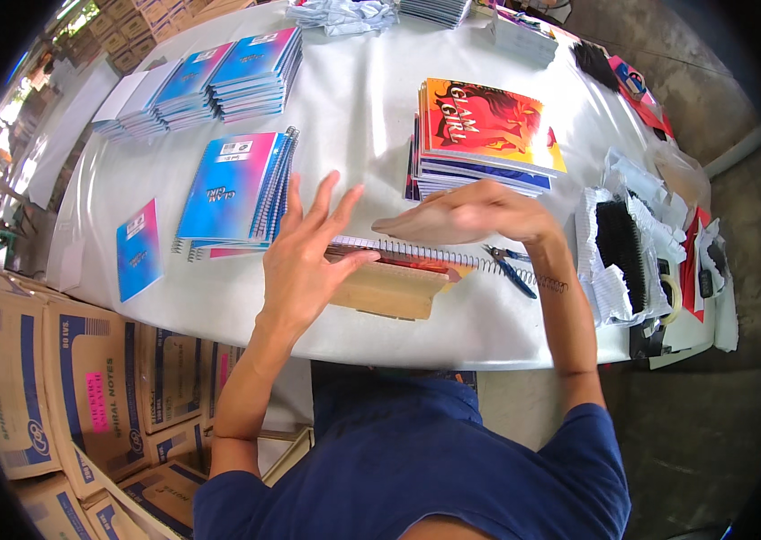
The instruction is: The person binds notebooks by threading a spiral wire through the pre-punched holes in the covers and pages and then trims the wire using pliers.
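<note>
In front of me a spiral notebook (439,256) lies with its binding edge facing up. A brown cardboard piece (385,290) is on its near side, and loose wire coil (547,281) runs out past the right end. My left hand (308,243) is over the left end, fingers spread, thumb close to the binding. Above the binding my right hand (470,214) is held flat with its fingers stretched out, slightly blurred, holding nothing. Blue-handled pliers (515,273) lie beside the coil, below the right wrist.
Blue-and-pink notebooks (227,184) are stacked left, a single blue cover (138,250) beside them. More stacks (250,67) stand far left. Red-orange notebooks (488,126) are piled beyond my right hand. Wrapping paper with black coils (619,252) lies right. Cardboard boxes (97,387) fill the lower left.
</note>
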{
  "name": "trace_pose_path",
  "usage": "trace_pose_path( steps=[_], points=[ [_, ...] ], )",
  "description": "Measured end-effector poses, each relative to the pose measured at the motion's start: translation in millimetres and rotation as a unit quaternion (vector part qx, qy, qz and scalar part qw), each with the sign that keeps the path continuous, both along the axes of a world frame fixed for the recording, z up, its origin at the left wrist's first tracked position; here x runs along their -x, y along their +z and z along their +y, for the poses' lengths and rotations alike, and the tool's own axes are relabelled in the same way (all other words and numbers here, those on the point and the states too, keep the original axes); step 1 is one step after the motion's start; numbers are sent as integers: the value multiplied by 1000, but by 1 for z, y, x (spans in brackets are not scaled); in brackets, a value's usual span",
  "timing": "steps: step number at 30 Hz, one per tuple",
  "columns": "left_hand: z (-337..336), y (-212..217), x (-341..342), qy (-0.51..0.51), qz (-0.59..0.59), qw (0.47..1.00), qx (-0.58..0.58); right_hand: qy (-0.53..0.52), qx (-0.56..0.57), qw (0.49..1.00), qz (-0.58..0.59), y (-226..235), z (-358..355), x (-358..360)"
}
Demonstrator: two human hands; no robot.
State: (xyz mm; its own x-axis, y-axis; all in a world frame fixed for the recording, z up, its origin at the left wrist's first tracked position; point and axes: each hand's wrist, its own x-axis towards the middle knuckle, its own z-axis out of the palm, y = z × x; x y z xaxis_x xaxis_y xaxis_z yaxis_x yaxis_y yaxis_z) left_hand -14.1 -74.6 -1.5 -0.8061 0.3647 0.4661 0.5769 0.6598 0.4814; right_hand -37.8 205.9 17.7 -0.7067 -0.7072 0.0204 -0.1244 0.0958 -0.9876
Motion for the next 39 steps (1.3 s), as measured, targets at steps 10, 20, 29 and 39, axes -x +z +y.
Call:
trace_pose_path(
  steps=[10,20,29,39],
  points=[
    [0,-7,2,22,10,991,-131,-17,-66,993,100,-9,-27,8],
    [-10,-30,5,-13,-222,886,-406,-36,24,998,-35,-26,-26,22],
    [-21,-54,18,-42,-188,872,-451,-11,57,998,18,-15,-40,27],
    [-22,-49,15,-20,-182,881,-436,-60,-127,989,37,-11,-69,35]
  ],
)
